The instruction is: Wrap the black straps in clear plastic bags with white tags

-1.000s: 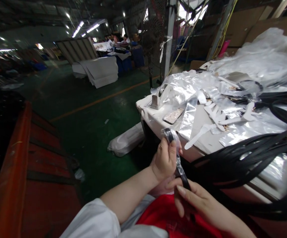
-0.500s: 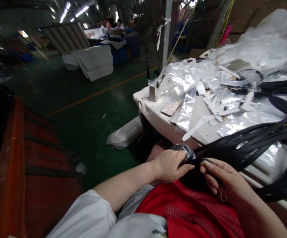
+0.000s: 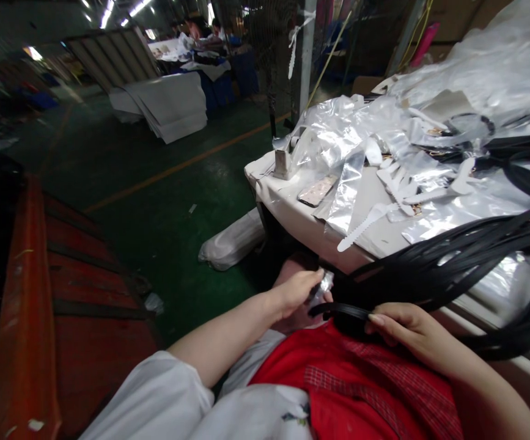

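The room is a wide workshop hall with a dark green floor (image 3: 154,201) crossed by an orange painted line (image 3: 186,164), strip lights overhead and, at the far end, a blue-draped table (image 3: 228,82) where other people sit. Along the left edge runs a long orange-red bin (image 3: 58,318). To the right stands a worktable (image 3: 287,211) under a white cover, its top buried in a heap of clear plastic bags (image 3: 475,85). A thick bundle of black straps (image 3: 466,260) sweeps across the table's near edge and hangs over it. A grey pole (image 3: 307,67) rises behind the table's far corner, and beyond it a stack of white sheets (image 3: 173,113) rests on the floor. A white sack (image 3: 232,241) lies on the floor against the table's foot. On the cover near the corner lie a small metal block (image 3: 283,165), a phone (image 3: 317,190) just beside it, and white notched strips (image 3: 365,225) scattered among the plastic. Low in front, over a red apron (image 3: 351,391), the left hand (image 3: 298,292) pinches a crumpled clear plastic wrapper (image 3: 325,282) between thumb and fingertips. The right hand (image 3: 406,333), fingers curled, grips a single black strap (image 3: 340,311) that lies across the lap, its end just below the wrapper.
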### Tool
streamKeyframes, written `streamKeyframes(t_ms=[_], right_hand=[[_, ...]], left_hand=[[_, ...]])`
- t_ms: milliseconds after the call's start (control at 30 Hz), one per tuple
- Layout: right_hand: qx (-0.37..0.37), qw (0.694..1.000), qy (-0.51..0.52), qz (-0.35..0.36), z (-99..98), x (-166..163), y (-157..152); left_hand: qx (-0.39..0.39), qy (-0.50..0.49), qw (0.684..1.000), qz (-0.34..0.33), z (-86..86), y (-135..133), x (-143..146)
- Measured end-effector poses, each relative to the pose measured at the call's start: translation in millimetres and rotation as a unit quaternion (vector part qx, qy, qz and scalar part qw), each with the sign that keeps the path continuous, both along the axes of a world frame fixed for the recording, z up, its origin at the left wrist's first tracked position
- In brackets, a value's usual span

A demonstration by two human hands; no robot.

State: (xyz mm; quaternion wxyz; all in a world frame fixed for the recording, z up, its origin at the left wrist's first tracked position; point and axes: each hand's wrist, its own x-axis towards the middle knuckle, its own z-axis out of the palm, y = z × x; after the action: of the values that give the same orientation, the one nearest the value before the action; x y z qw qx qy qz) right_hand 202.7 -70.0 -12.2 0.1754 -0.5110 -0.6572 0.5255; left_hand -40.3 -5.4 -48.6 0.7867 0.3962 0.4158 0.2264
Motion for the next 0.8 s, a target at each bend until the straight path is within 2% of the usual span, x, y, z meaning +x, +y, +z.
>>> streamKeyframes(t_ms=[33,100,167,233,300,367,467,567,633,700,800], right_hand=[[0.003,1.000,-0.008,0.004,-3.4,3.4,-2.3],[-0.001,0.999,-0.050,0.003,-18.2,10.7,-5.8],[-0.005,0.994,-0.107,0.003,-38.7,14.8,-7.5],[0.026,0.987,-0.156,0.005,-53.4,12.3,-7.8],[0.086,0.981,-0.177,-0.001,-52.6,3.7,-7.8],[0.127,0.979,-0.161,-0.012,-36.2,-7.4,-7.9],[0.110,0.989,-0.098,-0.017,-2.8,-19.6,-8.2],[0.119,0.990,-0.060,-0.038,13.3,-23.2,-8.5],[0.189,0.978,-0.051,-0.075,11.8,-24.6,-8.0],[0.256,0.962,-0.041,-0.082,5.8,-28.9,-6.0],[0.259,0.966,-0.020,-0.004,-4.6,-40.3,0.5]], left_hand=[[0.012,-0.014,0.999,0.045,0.0,3.9,-4.7],[0.042,-0.044,0.996,0.069,6.4,11.0,-16.2],[0.098,-0.039,0.994,0.036,17.6,14.0,-25.6],[0.191,0.014,0.981,-0.013,27.0,12.0,-28.5],[0.282,0.098,0.953,-0.052,30.9,6.9,-25.0],[0.334,0.163,0.927,-0.050,29.8,1.6,-18.4],[0.309,0.152,0.939,-0.018,26.7,-3.7,-10.7],[0.271,0.112,0.956,-0.013,30.0,-8.5,-9.1],[0.266,0.101,0.958,-0.037,36.0,-13.8,-9.5],[0.266,0.098,0.956,-0.077,42.1,-20.7,-9.2],[0.221,0.083,0.963,-0.128,47.4,-30.7,-7.8]])
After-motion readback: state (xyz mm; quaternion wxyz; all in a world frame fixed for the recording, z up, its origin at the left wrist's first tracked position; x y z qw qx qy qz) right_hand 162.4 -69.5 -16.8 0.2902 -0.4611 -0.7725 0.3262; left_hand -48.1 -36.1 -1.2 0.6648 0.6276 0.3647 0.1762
